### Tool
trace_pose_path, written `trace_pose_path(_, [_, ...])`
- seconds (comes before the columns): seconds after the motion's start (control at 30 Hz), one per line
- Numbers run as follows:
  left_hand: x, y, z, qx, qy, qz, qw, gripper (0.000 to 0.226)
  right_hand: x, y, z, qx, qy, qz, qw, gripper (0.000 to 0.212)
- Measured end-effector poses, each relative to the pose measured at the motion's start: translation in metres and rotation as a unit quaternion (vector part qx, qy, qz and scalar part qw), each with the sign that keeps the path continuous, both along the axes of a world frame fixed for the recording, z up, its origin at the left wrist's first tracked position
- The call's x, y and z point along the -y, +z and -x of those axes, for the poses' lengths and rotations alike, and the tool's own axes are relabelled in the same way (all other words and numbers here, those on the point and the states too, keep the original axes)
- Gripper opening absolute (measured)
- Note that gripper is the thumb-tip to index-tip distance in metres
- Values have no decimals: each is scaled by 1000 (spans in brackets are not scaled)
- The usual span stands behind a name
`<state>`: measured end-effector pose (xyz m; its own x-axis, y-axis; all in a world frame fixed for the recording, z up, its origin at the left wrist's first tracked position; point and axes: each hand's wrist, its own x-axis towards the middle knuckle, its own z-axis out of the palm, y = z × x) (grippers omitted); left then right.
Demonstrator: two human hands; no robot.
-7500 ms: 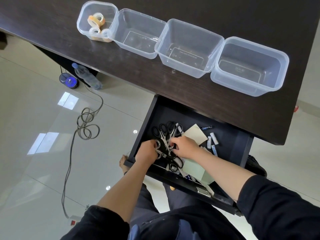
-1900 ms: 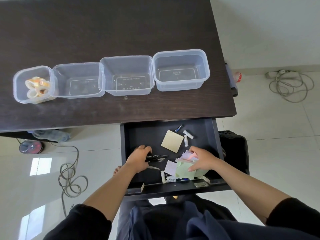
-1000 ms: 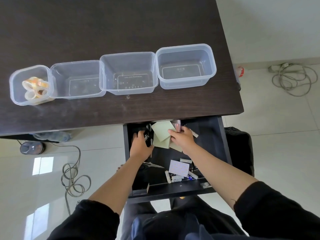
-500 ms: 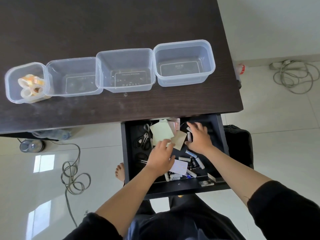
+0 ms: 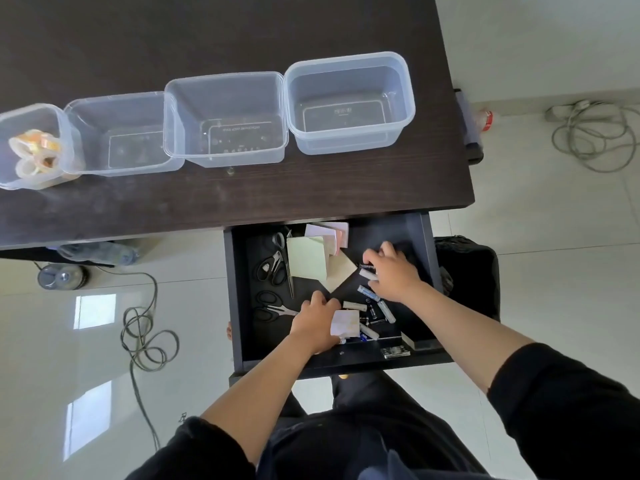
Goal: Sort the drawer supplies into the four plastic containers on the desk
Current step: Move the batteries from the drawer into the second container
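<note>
Both hands down in the open drawer [image 5: 239, 306], gathering stage. Right hand [image 5: 391, 273] curled round small batteries, far right. Left hand [image 5: 317, 320] on a white paper pad [image 5: 344, 322], grip unclear, can't tell. Scissors [image 5: 273, 268] lie left. Next: lift batteries to an empty container [image 5: 349, 102] on the desk. Base lettering unreadable.

The one head camera looks steeply down (wide-angle) at the open drawer [image 5: 329, 292], worktop [image 5: 221, 199] toward 12 o'clock.

Four containers [image 5: 349, 102] on desk [image 5: 242, 29], scissors [image 5: 273, 268] left in drawer [image 5: 427, 244]
</note>
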<state>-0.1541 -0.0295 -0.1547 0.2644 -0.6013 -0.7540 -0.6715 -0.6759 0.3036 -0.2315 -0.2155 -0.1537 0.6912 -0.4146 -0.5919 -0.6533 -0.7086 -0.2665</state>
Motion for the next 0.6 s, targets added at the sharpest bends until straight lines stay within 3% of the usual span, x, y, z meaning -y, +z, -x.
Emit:
trace_pose_path(0.13, [-4, -2, 4, 6, 22, 0, 1000, 58, -18, -5, 28, 13, 1, -8, 1000, 25])
trace_pose_path(0.47, [-7, -3, -14, 57, 110, 98, 987, 62, -41, -6, 47, -17, 0, -75, 997, 37])
trace_pose_path(0.6, [-4, 0, -18, 71, 120, 98, 985, 59, -44, -6, 49, -23, -7, -102, 995, 40])
